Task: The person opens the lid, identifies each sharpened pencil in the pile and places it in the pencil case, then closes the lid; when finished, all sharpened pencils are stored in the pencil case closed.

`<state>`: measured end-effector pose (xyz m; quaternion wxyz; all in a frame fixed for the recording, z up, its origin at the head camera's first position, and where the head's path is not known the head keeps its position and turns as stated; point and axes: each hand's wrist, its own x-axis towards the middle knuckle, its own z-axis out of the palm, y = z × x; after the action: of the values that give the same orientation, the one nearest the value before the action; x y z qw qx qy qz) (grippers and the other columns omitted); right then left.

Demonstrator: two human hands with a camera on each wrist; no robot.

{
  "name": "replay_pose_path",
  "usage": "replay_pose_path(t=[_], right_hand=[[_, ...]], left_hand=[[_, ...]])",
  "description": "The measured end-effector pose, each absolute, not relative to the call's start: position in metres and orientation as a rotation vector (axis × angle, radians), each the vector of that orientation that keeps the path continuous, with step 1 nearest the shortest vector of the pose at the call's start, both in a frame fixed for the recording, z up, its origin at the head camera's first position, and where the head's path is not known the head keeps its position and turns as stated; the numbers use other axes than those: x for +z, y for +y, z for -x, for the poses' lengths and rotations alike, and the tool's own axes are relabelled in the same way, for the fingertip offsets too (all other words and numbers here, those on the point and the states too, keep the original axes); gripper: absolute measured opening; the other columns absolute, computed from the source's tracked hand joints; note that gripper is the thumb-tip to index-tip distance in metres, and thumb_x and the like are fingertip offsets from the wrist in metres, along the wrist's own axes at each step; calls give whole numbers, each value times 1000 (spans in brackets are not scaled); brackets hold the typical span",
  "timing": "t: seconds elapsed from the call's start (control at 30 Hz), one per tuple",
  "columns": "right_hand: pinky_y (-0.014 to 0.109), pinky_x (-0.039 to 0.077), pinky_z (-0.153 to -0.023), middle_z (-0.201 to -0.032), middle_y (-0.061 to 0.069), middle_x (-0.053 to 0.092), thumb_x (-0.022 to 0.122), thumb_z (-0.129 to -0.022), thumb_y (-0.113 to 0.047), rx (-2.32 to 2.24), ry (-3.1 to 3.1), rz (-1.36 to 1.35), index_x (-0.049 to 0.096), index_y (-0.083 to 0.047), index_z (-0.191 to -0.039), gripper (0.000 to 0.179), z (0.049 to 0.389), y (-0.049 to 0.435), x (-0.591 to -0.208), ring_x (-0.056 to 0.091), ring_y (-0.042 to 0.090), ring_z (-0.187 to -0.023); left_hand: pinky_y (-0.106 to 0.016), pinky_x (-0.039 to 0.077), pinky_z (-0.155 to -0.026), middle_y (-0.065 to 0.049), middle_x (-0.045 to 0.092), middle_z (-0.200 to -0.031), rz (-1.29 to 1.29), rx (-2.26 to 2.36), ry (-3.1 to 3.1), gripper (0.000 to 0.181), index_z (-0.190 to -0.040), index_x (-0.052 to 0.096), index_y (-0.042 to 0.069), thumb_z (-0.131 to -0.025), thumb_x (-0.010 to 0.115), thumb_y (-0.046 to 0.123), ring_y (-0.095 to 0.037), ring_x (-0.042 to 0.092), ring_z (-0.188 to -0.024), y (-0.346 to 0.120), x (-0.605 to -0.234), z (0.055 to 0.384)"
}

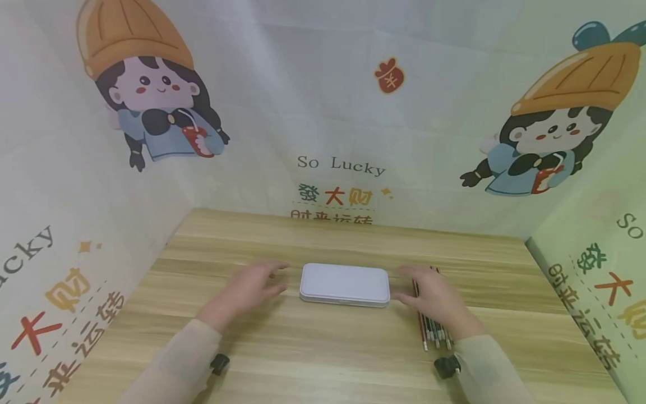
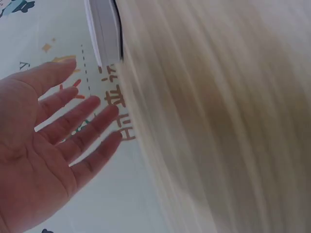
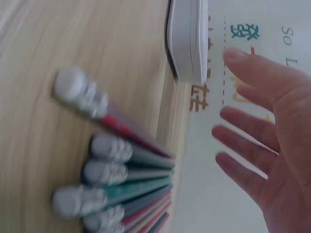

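A white pencil case (image 1: 345, 283) with rounded corners lies closed on the table, between the two hands. To its left is my left hand (image 1: 254, 287), apart from it, with fingers spread and nothing held, as the left wrist view also shows. My right hand (image 1: 431, 294) hovers just right of the case, over a bunch of pencils (image 1: 435, 331), and its fingers (image 3: 245, 138) are loosely extended and hold nothing. In the right wrist view several pencils (image 3: 141, 187) with white erasers and metal ferrules lie side by side.
The wood-grain table (image 1: 303, 353) carries the case and pencils. A printed cloth (image 1: 282, 101) with cartoon figures and lettering hangs along the back and both sides. A small black device (image 1: 447, 367) sits at the right wrist, another black device (image 1: 220, 364) at the left.
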<state>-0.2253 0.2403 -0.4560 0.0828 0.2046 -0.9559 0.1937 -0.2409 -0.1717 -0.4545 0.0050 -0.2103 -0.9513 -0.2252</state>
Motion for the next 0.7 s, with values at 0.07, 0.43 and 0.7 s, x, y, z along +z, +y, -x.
replay_pose_path(t=[0.07,0.43,0.7], right_hand=[[56,49,-111,-136,14,68,85,-86,-29,663,-2867,-694,69,-8,-131,53,228,236,-456,62,37,-129],[57,45,-114,-142,17,64,89,-80,-31,649,-2878,-867,69,-9,-131,59,237,228,-456,59,40,-132],[56,45,-115,-143,18,63,89,-80,-29,678,-2899,-915,70,-8,-129,58,240,222,-458,57,40,-134]], left_hand=[[-53,55,-102,-15,65,-140,702,-754,-2968,52,-142,60,8,-95,75,24,-33,67,-118,-168,-455,242],[-55,40,-119,-15,55,-152,882,-912,-2943,58,-142,60,7,-89,80,22,-37,53,-140,-146,-456,256],[-56,28,-126,-11,48,-159,918,-913,-3034,65,-138,63,13,-80,89,27,-37,41,-149,-140,-462,265]])
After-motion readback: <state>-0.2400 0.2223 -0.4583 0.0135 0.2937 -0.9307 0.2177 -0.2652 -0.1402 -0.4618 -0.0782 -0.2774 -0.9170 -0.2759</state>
